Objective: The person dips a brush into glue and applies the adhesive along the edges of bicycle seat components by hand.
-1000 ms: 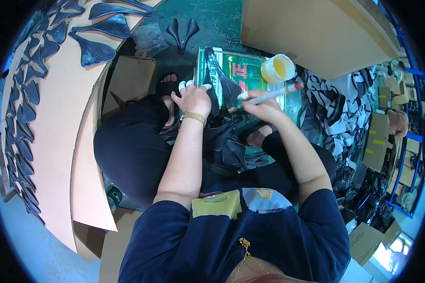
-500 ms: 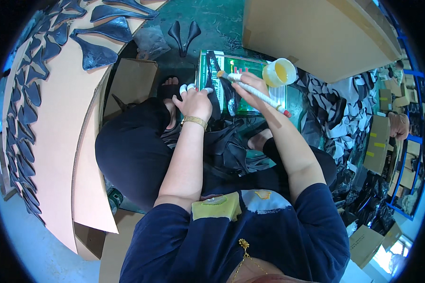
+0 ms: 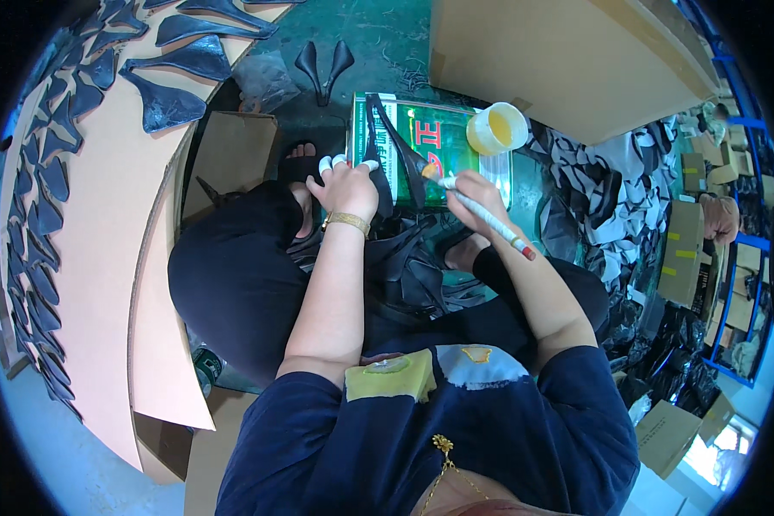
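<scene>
A green and white tin lies before me with a V-shaped black sheet piece across it. My left hand, white covers on its fingertips, rests at the tin's left side; its fingers are spread, the nearest one against the black piece's left arm. In my right hand is a brush with a white-wrapped handle and a red end. Its bristles touch the right arm of the piece near the lower end. A white cup holding yellow liquid stands on the tin's far right corner.
Shaped black pieces cover the curved cardboard sheet on my left. Another V-shaped piece lies on the green floor beyond the tin. Large cardboard box stands far right, beside heaped black and grey scraps. More black scraps lie between my legs.
My right hand has moved the brush toward me and slightly right, down the right arm of the black piece. My left hand stays in place on the tin's left side.
</scene>
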Tool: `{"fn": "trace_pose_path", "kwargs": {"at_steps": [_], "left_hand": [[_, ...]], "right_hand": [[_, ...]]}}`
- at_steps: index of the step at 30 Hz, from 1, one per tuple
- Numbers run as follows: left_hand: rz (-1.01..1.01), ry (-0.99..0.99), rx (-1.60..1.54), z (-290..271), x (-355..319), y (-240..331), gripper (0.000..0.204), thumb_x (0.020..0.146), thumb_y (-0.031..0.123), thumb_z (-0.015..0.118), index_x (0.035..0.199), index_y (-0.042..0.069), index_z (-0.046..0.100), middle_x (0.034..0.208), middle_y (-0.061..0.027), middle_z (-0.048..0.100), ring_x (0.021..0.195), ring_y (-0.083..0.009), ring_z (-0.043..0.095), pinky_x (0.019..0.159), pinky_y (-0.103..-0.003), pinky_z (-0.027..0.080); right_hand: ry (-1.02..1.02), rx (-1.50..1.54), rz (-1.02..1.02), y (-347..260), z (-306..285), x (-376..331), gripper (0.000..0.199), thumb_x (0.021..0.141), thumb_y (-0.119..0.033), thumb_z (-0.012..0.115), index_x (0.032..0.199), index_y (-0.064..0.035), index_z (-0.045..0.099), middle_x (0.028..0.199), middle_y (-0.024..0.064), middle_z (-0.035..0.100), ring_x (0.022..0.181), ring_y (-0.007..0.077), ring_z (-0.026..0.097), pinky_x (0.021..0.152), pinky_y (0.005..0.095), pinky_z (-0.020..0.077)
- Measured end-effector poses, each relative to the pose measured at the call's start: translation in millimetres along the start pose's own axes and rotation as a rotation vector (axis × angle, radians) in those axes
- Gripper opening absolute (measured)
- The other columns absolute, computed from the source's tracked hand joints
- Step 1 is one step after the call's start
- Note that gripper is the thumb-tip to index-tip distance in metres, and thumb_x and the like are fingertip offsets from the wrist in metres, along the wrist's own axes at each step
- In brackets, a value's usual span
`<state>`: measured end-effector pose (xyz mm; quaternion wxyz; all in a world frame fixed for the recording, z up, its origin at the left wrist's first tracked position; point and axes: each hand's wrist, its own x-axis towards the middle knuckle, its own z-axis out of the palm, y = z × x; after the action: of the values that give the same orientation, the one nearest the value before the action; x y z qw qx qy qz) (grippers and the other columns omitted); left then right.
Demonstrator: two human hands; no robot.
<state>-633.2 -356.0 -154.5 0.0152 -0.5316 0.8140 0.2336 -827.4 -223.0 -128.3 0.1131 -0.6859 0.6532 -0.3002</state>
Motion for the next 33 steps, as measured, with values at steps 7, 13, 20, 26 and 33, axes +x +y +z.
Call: {"fn": "trace_pose_path", "kwargs": {"at_steps": [7,13,20,26,33], "left_hand": [[-0.007,0.007,0.018,0.0,-0.4,-0.3,0.036,0.081,0.012,0.052,0.107,0.029,0.069,0.128,-0.0118,0.051,0.125,-0.0310,0.039,0.104,-0.058,0.018],[0.004,0.018,-0.002,0.5,1.3,4.1,0.035,0.080,0.011,0.054,0.106,0.029,0.069,0.128,-0.0114,0.051,0.125,-0.0297,0.040,0.104,-0.057,0.018],[0.086,0.257,-0.044,10.4,-2.9,-4.8,0.025,0.080,0.015,0.055,0.092,0.026,0.073,0.115,-0.0094,0.058,0.122,-0.0307,0.042,0.102,-0.058,0.023],[0.107,0.260,-0.088,22.5,0.0,1.0,0.025,0.073,0.016,0.061,0.089,0.030,0.073,0.120,-0.0100,0.055,0.124,-0.0302,0.040,0.102,-0.056,0.023],[0.132,0.300,-0.012,13.6,-3.6,-5.4,0.030,0.066,0.015,0.072,0.093,0.027,0.071,0.124,-0.0099,0.053,0.124,-0.0297,0.040,0.102,-0.056,0.024]], "right_hand": [[0.171,0.075,0.221,-7.3,-10.2,3.3,0.011,0.075,-0.005,0.066,0.084,-0.0006,0.061,0.075,0.0137,0.057,0.067,0.0294,0.059,0.059,0.0363,0.0469],[-0.011,0.127,0.077,-15.9,-11.3,-0.1,0.014,0.075,-0.008,0.066,0.086,-0.0006,0.061,0.076,0.0143,0.058,0.070,0.0291,0.059,0.062,0.0351,0.0467],[-0.153,0.192,0.470,-27.4,-38.3,11.4,0.019,0.077,-0.020,0.064,0.089,-0.0047,0.066,0.074,0.0088,0.060,0.071,0.0202,0.058,0.064,0.0341,0.0467],[-0.143,0.104,0.202,-34.7,-90.9,8.3,0.011,0.075,-0.011,0.064,0.081,-0.0011,0.063,0.069,0.0108,0.056,0.062,0.0234,0.057,0.056,0.0331,0.0439],[0.077,0.043,0.166,-43.6,-139.2,17.3,0.016,0.074,-0.006,0.063,0.087,0.0012,0.064,0.077,0.0104,0.059,0.068,0.0204,0.058,0.061,0.0298,0.0460]]}}
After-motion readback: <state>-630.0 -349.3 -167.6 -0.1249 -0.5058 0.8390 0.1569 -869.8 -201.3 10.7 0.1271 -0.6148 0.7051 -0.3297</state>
